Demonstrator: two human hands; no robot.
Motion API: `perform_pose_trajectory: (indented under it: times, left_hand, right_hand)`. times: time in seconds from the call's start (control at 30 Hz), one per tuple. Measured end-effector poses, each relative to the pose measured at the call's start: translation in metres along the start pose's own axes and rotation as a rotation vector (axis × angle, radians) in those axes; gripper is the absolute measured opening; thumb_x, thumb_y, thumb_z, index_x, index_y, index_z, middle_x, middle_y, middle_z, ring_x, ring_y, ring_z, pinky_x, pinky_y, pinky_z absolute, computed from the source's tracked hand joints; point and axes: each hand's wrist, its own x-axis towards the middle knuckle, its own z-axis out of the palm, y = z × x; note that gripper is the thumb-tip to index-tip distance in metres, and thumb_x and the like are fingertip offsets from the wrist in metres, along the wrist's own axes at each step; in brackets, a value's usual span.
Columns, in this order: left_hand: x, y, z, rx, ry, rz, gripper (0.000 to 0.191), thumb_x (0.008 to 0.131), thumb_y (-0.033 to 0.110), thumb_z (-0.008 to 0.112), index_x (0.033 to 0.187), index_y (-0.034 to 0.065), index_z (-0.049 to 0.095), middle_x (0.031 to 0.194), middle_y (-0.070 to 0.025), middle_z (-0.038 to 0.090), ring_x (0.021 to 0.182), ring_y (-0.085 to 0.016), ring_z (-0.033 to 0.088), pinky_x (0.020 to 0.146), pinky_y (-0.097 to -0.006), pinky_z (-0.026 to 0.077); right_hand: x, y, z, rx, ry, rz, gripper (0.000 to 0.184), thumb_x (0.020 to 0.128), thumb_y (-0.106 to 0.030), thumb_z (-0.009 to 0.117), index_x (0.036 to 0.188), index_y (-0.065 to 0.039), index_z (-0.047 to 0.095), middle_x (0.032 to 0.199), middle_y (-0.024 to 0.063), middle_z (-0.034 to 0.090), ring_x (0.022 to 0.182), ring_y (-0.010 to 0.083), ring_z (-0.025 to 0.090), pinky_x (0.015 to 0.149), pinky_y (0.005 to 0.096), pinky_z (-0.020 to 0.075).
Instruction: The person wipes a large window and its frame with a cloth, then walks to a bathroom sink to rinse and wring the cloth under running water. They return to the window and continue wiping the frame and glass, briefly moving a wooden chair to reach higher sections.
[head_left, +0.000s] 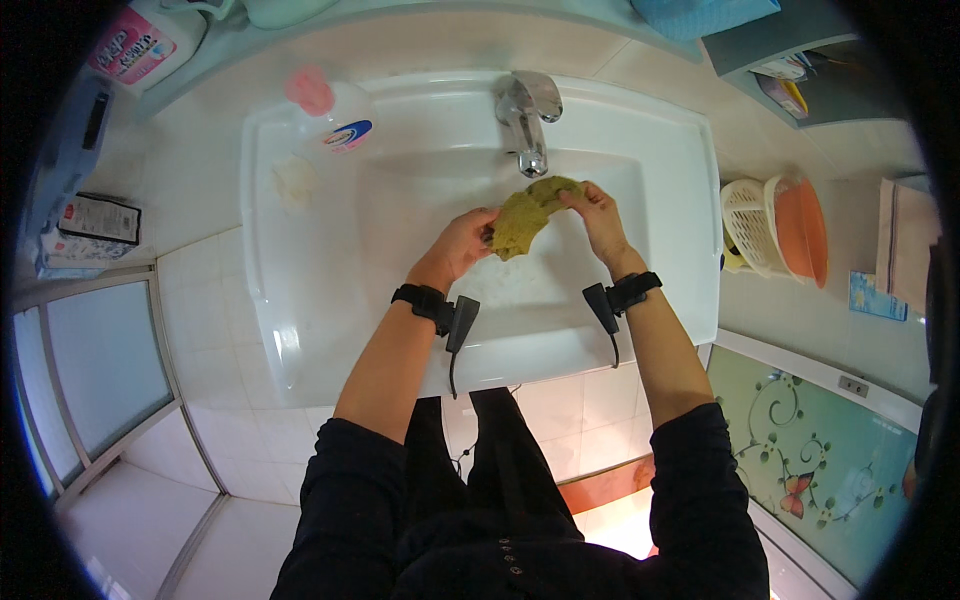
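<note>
An olive-yellow cloth (519, 225) hangs bunched between my two hands above the basin of a white ceramic sink (300, 330). My left hand (466, 238) grips its left end, the fingers partly hidden behind the fabric. Its upper right end is pinched by my right hand (598, 217), thumb in front. Just above the cloth is the spout of a chrome faucet (531, 124); I cannot tell whether water is running. Each wrist wears a black strap with a small device and a cable.
A clear bottle (341, 120) with a pink cap stands on the sink's back left. A pale soap-like patch (295, 182) lies nearby. Plastic baskets (750, 225) hang on the right wall. A shelf (450, 16) runs behind, holding a white jug (154, 45) at left.
</note>
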Motion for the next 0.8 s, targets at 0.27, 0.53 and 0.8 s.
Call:
perform_pose_trajectory:
  times: [0.27,0.53,0.8]
  left_hand:
    - [0.007,-0.003,0.009,0.778,0.226,0.049,0.07,0.085,0.02,0.07,0.144,0.0049,0.034,0.138,-0.0148,0.048,0.126,-0.024,0.047,0.103,-0.0339,0.039]
    - [0.006,0.004,0.025,0.69,0.038,0.235,0.096,0.074,-0.001,0.071,0.152,0.008,0.016,0.14,-0.0129,0.045,0.12,-0.02,0.049,0.104,-0.0307,0.038]
    - [0.005,0.021,0.026,0.357,-0.112,0.197,0.042,0.091,0.026,0.066,0.125,0.0041,0.053,0.11,-0.0033,0.062,0.104,-0.012,0.057,0.093,-0.0284,0.044]
  right_hand:
    - [-0.001,-0.037,0.01,0.138,-0.1,0.095,0.018,0.091,-0.012,0.059,0.107,-0.004,0.055,0.096,0.0039,0.063,0.088,0.0127,0.06,0.079,0.0283,0.0501]
    - [-0.013,-0.079,0.013,-0.025,-0.284,-0.016,0.013,0.092,-0.011,0.06,0.102,-0.004,0.056,0.088,0.0017,0.065,0.078,0.0075,0.059,0.069,0.0245,0.0493]
    - [0.002,-0.052,0.001,-0.337,-0.341,0.061,0.031,0.084,-0.021,0.073,0.108,-0.002,0.064,0.088,0.0026,0.067,0.079,0.0118,0.061,0.07,0.0268,0.0491]
